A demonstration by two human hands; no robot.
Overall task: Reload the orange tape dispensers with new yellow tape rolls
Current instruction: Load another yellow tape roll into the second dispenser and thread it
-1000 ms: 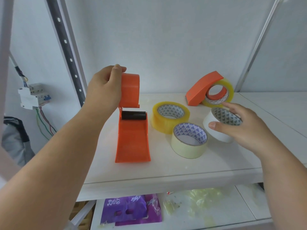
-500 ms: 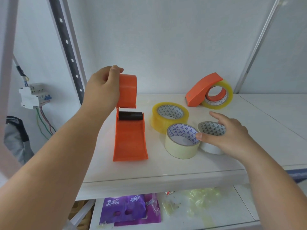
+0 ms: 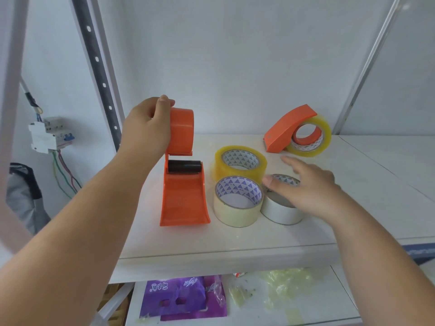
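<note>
My left hand (image 3: 147, 128) grips the round hub of an empty orange tape dispenser (image 3: 183, 194), which stands on the white shelf (image 3: 235, 241) with its black roller showing. My right hand (image 3: 306, 187) hovers over a white tape roll (image 3: 280, 211), fingers spread and touching its top, holding nothing. A pale cream roll (image 3: 236, 201) lies flat just left of the white one. A yellow roll (image 3: 240, 162) lies behind them. At the back right a second orange dispenser (image 3: 287, 128) carries a yellow roll (image 3: 316, 140).
A perforated metal upright (image 3: 98, 67) rises at the shelf's left. A circuit breaker (image 3: 48, 135) with wires hangs on the left wall. On the lower shelf lie purple packets (image 3: 183, 297) and scraps of yellowish tape (image 3: 282, 285).
My right hand has moved left and nearer with the white roll, sliding it up against the cream roll. My left hand has kept its grip on the dispenser.
</note>
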